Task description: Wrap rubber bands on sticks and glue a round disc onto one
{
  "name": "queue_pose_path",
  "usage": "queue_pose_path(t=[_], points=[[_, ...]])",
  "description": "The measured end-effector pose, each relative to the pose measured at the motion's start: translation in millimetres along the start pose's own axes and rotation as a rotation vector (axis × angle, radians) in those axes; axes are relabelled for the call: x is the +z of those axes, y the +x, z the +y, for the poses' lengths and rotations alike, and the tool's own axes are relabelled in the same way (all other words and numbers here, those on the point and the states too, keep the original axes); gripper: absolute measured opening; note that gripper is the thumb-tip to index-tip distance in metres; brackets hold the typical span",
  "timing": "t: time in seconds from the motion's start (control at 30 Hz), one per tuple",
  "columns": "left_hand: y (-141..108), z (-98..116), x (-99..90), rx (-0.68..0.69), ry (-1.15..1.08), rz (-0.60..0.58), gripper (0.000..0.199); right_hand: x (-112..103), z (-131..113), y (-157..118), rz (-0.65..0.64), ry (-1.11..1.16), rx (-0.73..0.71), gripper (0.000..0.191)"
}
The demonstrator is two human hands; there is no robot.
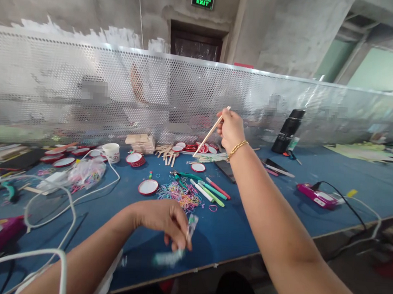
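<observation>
My right hand (231, 128), raised near the mesh partition, is closed around a pale pair of wooden chopsticks (209, 135) that slants down to the left. Low over the front of the table, my left hand (165, 220) pinches a see-through plastic wrapper (192, 226) with a green print. A blurred pale-green piece (169, 257) hangs below those fingers; its kind cannot be made out. Just beyond the left hand lies a heap of colourful small rubber bands (182, 197). Several felt-tip pens (215, 190) and green-handled pliers (178, 178) lie beside the heap.
White discs with red rims (148, 187) are scattered about. Craft sticks (171, 155), a paper cup (111, 152) and a bag of bands (87, 171) stand farther back. White cable (72, 212) loops at left. A black bottle (288, 131) and a purple power strip (317, 196) are at right.
</observation>
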State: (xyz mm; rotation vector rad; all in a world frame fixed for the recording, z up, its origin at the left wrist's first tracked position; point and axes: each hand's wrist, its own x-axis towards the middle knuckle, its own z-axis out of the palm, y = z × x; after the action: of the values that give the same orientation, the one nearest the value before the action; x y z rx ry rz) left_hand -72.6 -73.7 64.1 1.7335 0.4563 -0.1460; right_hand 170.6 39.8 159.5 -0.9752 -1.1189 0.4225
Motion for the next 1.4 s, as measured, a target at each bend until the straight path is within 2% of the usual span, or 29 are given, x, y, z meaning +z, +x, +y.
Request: queue_pose_path(t=[0.07, 0.1, 0.17, 0.2, 0.27, 0.33, 0.43, 0.5, 0.57, 0.67, 0.73, 0.8, 0.9, 1.0, 1.07, 1.17, 1.27, 1.33, 1.4], points=[[2.0, 1.6, 12.1, -0.084, -0.123, -0.248, 0.044, -3.4, -4.2, -6.1, -0.020, 0.047, 0.052, 0.034], [2.4, 2.8, 15.5, -0.107, -0.145, -0.299, 0.050, -2.0, -4.9, -12.8, -0.072, 0.059, 0.084, 0.032], [1.5, 6.0, 15.5, -0.130, -0.080, -0.264, 0.048, 4.1, -4.1, -29.0, -0.180, 0.085, 0.149, 0.026], [0.7, 7.4, 12.3, -0.132, -0.032, -0.203, 0.039, 7.9, -2.9, -37.1, -0.221, 0.099, 0.172, 0.022], [-0.5, 8.7, 1.1, -0.078, 0.046, 0.014, 0.026, 15.3, 0.3, -51.1, -0.301, 0.126, 0.202, 0.015], [0.4, 6.3, -12.8, 0.013, 0.098, 0.341, 0.028, 21.8, 4.5, -62.5, -0.376, 0.134, 0.212, 0.012], [5.6, -2.8, -30.9, 0.144, -0.003, 0.898, 0.031, 32.3, 13.7, -77.9, -0.455, 0.096, 0.200, 0.013], [9.8, -8.6, -37.8, 0.223, -0.088, 1.108, 0.026, 40.2, 21.3, -88.1, -0.483, 0.080, 0.213, 0.016], [12.9, -11.8, -40.2, 0.239, -0.109, 1.139, 0.022, 47.7, 28.8, -97.3, -0.522, 0.081, 0.244, 0.019], [14.2, -11.4, -38.8, 0.201, -0.095, 1.121, 0.018, 54.0, 36.5, -104.4, -0.560, 0.110, 0.245, 0.025], [13.6, -9.7, -37.6, 0.176, -0.129, 1.123, 0.018, 52.9, 37.6, -101.7, -0.510, 0.105, 0.218, 0.029], [12.7, -8.6, -37.8, 0.171, -0.194, 1.142, 0.019, 47.5, 34.5, -92.3, -0.393, 0.045, 0.165, 0.032], [11.7, -8.9, -40.4, 0.196, -0.298, 1.199, 0.020, 36.1, 24.1, -68.9, -0.210, -0.146, -0.032, 0.037], [11.4, -10.4, -42.7, 0.237, -0.378, 1.253, 0.026, 29.8, 15.4, -44.2, -0.141, -0.409, -0.304, 0.035], [11.5, -10.9, -43.0, 0.250, -0.399, 1.260, 0.031, 31.1, 15.2, -34.2, -0.188, -0.600, -0.392, 0.030], [11.7, -10.3, -42.4, 0.258, -0.411, 1.254, 0.034, 37.9, 21.8, -39.2, -0.302, -0.782, -0.340, 0.038], [11.2, -9.0, -42.7, 0.284, -0.417, 1.280, 0.037, 43.3, 28.1, -69.3, -0.537, -0.780, -0.198, 0.025], [10.6, -8.2, -43.8, 0.306, -0.396, 1.325, 0.038, 44.1, 28.5, -96.8, -0.725, -0.732, -0.111, 0.032], [10.2, -7.6, -45.1, 0.329, -0.372, 1.369, 0.040, 43.0, 25.8, -123.9, -0.766, -0.679, -0.085, 0.037]])
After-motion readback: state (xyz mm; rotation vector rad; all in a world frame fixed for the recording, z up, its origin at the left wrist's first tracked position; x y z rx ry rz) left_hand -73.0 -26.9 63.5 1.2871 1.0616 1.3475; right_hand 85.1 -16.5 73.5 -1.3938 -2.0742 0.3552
